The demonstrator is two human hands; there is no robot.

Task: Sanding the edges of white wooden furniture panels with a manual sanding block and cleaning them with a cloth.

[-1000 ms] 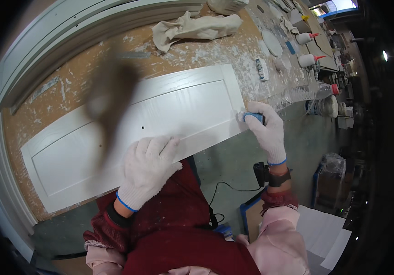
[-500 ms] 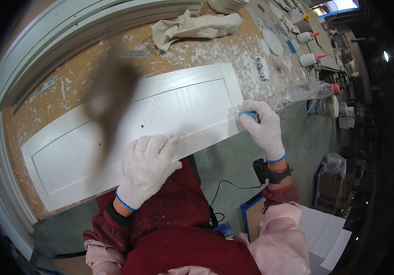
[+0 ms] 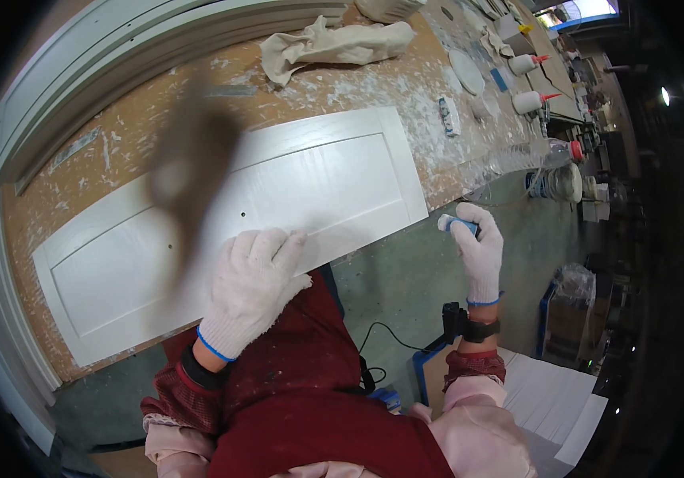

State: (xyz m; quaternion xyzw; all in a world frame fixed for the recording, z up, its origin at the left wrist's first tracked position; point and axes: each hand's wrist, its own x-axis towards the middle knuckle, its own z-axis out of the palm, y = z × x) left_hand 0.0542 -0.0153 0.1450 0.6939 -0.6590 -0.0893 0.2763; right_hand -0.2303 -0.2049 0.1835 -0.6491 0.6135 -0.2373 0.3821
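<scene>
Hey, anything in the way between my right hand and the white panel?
Nothing visible except the small blue item your right hand holds; a gap separates it from the right end of the white panel.

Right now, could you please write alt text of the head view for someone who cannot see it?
A gloved left hand rests on a white panel; the gloved right hand holds a blue object just past the panel's right end. The panel lies on a white-flecked bench, a cloth beyond it.
</scene>
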